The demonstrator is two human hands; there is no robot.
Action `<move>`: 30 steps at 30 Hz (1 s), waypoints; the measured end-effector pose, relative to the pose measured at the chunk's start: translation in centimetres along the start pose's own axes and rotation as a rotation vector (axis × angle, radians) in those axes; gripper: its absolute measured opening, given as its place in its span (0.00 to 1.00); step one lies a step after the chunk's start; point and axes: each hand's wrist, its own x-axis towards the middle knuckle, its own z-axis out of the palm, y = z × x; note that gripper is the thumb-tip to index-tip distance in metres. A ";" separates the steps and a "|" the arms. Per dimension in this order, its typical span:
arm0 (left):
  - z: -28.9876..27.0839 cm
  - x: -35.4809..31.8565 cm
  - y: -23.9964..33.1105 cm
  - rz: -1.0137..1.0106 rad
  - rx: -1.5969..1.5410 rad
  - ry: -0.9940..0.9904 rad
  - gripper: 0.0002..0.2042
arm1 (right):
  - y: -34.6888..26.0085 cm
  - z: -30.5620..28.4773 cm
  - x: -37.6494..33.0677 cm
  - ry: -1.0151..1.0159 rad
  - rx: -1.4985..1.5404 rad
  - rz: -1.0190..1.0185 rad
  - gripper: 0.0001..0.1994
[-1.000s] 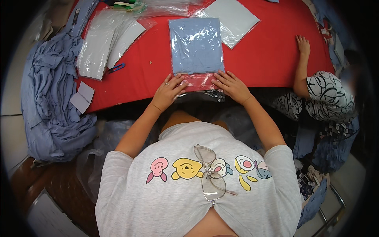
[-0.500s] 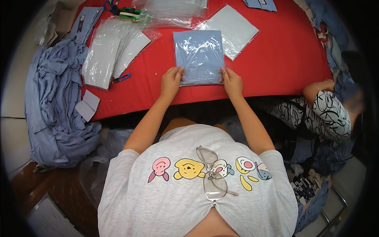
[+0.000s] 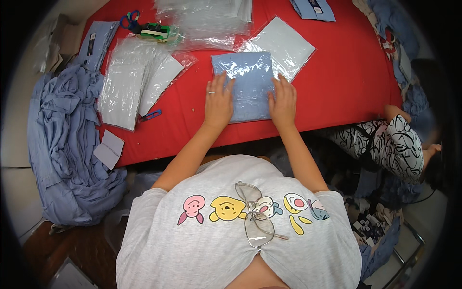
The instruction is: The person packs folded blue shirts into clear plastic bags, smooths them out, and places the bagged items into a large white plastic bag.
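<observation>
A folded light-blue garment in a clear plastic bag [image 3: 249, 82] lies flat on the red table [image 3: 346, 82]. My left hand [image 3: 218, 102] presses on its left edge, fingers spread, a ring on one finger. Flat on the bag's right edge rests my right hand [image 3: 283, 102], fingers apart. Neither hand grips the bag; both lie on top of it.
A white bagged sheet [image 3: 281, 45] lies behind the blue one. Stacks of clear bags [image 3: 132, 82] sit to the left, more [image 3: 207, 14] at the back with scissors and a green tool [image 3: 147, 30]. Blue garments [image 3: 62, 144] heap at the left. Another person [image 3: 394, 139] sits at the right.
The bagged garment has slid further onto the table, away from the front edge. Both hands moved from its near edge to its sides. The other person's hand left the table.
</observation>
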 end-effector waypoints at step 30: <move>4.8 3.7 -0.2 0.094 -0.022 -0.166 0.36 | 1.3 4.3 8.5 0.049 0.809 0.462 0.26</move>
